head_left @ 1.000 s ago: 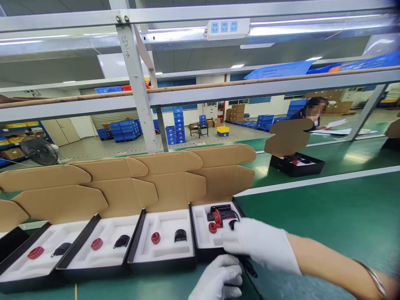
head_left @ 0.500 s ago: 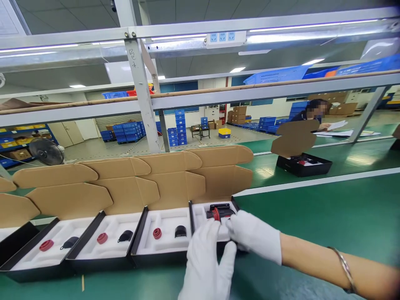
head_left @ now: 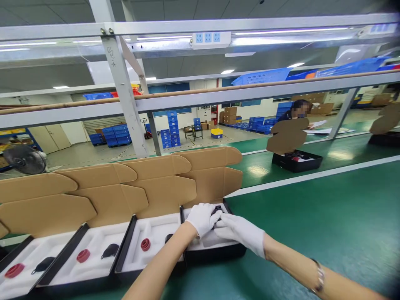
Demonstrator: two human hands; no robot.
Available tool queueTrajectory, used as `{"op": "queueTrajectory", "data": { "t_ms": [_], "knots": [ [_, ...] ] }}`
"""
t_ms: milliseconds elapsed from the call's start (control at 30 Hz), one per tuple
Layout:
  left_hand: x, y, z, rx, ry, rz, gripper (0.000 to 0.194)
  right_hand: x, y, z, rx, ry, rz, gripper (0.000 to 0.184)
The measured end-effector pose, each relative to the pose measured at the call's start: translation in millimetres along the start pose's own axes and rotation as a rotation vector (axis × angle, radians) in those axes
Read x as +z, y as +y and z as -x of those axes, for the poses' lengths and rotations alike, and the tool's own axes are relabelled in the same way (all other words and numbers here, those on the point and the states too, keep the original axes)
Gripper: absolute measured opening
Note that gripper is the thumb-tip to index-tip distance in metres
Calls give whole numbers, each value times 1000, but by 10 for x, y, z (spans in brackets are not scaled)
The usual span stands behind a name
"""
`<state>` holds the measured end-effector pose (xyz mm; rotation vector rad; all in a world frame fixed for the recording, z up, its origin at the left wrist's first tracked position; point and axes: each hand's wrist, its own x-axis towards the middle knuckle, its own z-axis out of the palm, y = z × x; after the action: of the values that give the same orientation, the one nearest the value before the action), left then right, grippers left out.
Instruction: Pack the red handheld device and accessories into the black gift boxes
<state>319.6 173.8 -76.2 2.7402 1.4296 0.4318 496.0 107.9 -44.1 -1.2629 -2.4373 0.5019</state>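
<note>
Both gloved hands meet over the rightmost open box (head_left: 215, 250). Her left hand (head_left: 202, 217) curls down over a dark part (head_left: 216, 209) in the white foam insert, fingers bent onto it, seemingly to press it into its recess; whether it truly grips I cannot tell. Her right hand (head_left: 242, 231) lies flatter on the foam beside it, likely steadying the box. Leftward, the neighbouring box (head_left: 150, 246) holds a red ring (head_left: 145, 244), its cardboard lid (head_left: 162, 183) upright on the green belt (head_left: 312, 216).
</note>
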Motion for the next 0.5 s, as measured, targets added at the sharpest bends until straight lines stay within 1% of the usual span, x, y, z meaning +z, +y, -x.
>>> {"op": "queueTrajectory", "data": {
  "t_ms": [33, 100, 133, 167, 200, 233, 300, 367, 433, 500],
  "knots": [
    [26, -2, -12, 12, -6, -24, 58, 77, 8, 85, 17, 54, 19, 33],
    [21, 34, -55, 35, 2, -84, 59, 262, 6, 230, 53, 106, 197, 29],
    [-5, 67, -81, 38, 16, -116, 59, 360, 0, 270, 79, 91, 334, 27],
    [-47, 106, -103, 35, 36, -147, 59, 450, -3, 277, 112, 48, 466, 25],
    [-104, 147, -114, 24, 59, -177, 58, 524, 2, 245, 154, -4, 557, 22],
    [-174, 182, -104, 7, 82, -209, 56, 573, 21, 170, 202, -37, 590, 20],
    [-344, 209, 2, -26, 113, -265, 50, 589, 114, -104, 268, -30, 544, 16],
    [-520, 131, 248, -69, 134, -288, 44, 520, 268, -518, 294, 13, 475, 19],
    [-651, -83, 631, -131, 154, -292, 41, 427, 430, -1017, 300, 53, 449, 29],
    [-706, -412, 1108, -227, 194, -332, 40, 367, 534, -1525, 290, 80, 420, 35]
  ]
}}
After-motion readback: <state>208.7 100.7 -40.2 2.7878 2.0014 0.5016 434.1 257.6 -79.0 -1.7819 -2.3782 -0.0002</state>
